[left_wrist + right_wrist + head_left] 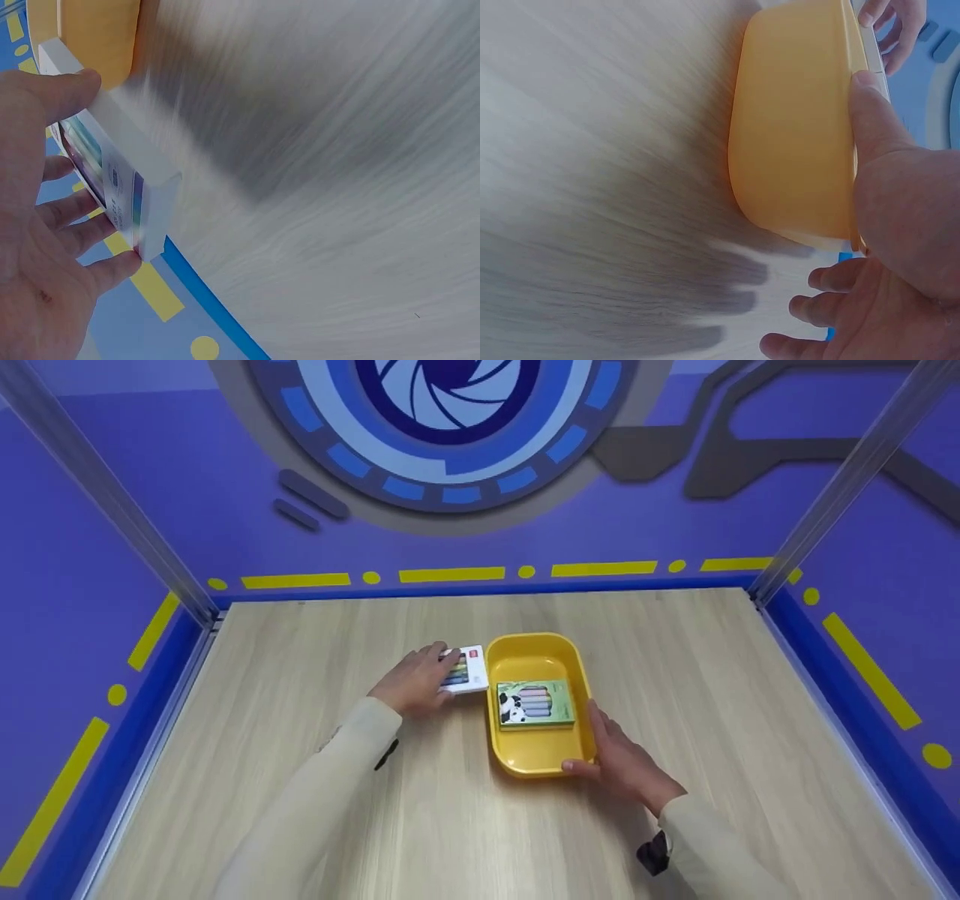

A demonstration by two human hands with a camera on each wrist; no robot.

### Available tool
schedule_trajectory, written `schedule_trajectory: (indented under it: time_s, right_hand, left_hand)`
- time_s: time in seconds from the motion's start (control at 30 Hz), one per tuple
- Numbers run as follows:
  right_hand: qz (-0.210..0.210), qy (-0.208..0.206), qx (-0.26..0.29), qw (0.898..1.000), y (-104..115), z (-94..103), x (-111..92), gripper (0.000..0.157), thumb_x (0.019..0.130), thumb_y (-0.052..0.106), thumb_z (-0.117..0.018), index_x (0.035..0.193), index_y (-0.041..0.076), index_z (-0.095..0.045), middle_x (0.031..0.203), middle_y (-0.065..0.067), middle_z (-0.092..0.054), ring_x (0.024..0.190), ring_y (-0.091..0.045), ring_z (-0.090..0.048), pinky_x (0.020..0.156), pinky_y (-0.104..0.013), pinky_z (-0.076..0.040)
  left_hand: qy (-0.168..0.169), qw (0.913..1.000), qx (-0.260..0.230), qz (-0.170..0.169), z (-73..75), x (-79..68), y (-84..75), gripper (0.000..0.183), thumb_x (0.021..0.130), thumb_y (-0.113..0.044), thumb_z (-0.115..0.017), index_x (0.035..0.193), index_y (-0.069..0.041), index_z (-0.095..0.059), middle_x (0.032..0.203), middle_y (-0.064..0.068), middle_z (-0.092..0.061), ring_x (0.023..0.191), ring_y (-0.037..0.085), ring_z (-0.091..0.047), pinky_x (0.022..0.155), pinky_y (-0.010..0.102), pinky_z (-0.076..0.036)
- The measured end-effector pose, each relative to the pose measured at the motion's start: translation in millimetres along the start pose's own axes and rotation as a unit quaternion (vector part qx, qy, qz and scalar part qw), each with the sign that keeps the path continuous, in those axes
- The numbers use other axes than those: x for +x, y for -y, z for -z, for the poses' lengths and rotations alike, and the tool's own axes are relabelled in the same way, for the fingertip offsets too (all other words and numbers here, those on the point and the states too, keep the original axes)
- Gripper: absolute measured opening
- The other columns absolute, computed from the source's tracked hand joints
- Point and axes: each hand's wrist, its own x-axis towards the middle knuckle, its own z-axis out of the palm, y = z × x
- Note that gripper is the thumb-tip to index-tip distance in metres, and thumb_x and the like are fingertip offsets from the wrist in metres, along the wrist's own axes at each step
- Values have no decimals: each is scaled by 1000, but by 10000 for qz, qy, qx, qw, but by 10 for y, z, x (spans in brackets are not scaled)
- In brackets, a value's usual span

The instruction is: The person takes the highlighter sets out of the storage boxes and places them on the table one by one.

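Observation:
My left hand (422, 679) grips a flat white crayon box (474, 667), whose front shows coloured sticks, just left of the yellow tub (529, 767). In the left wrist view the thumb (79, 90) lies on one long edge of the box and the fingers hold the opposite one, with the box tilted above the table. A green box (536, 703) with a panda and pastel sticks pictured on it lies inside the tub. At the tub's near right corner, my right hand (622, 757) rests its thumb on the rim, with fairly straight, spread fingers.
The tub stands on a light wood-grain table (450, 825). Blue-purple panels with yellow markings enclose the back and both sides, and the back wall (465, 544) meets the table's far edge.

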Motion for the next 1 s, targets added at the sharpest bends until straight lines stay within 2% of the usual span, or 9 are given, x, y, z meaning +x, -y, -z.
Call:
schedule_trajectory:
  time_s: [0.13, 0.3, 0.5, 0.83, 1.0]
  right_hand:
    - [24, 55, 57, 10000, 9, -12, 15, 120, 76, 61, -70, 155, 26, 13, 162, -16, -10, 144, -42, -26, 115, -62, -25]
    - [-21, 50, 55, 10000, 9, -3, 11, 124, 71, 69, -68, 155, 27, 13, 162, -16, -9, 144, -43, -26, 114, -62, -26]
    - [-108, 55, 224, 9997, 15, 6, -2, 123, 72, 68, -68, 153, 32, 16, 163, -13, -7, 145, -41, -23, 115, -63, -23]
    - [-87, 63, 166, 9998, 12, 8, 20, 126, 70, 71, -67, 155, 25, 13, 162, -16, -7, 144, -43, -25, 113, -63, -26]
    - [17, 66, 110, 9999, 6, 24, 20, 120, 76, 62, -69, 155, 23, 13, 162, -17, -7, 144, -43, -25, 114, -62, -26]
  left_hand:
    - [21, 10000, 1, 92, -21, -10, 62, 74, 92, -38, -62, 154, -23, -24, 158, 7, -26, 140, 25, -35, 119, 45, -29]
    - [24, 9999, -91, 62, -45, -5, 85, 74, 92, -36, -64, 154, -22, -26, 156, 8, -29, 138, 26, -38, 118, 45, -31]
    - [129, 9998, -147, 90, -50, 1, 86, 73, 92, -35, -62, 154, -21, -25, 157, 7, -28, 143, 26, -33, 119, 46, -27]
    - [180, 9996, -104, 211, -92, 65, 32, 71, 92, -32, -64, 153, -20, -29, 155, 9, -31, 142, 26, -35, 118, 47, -30]
    - [303, 9994, -88, 158, -102, 69, 14, 71, 92, -30, -64, 153, -21, -28, 156, 9, -30, 144, 26, -32, 118, 46, -29]
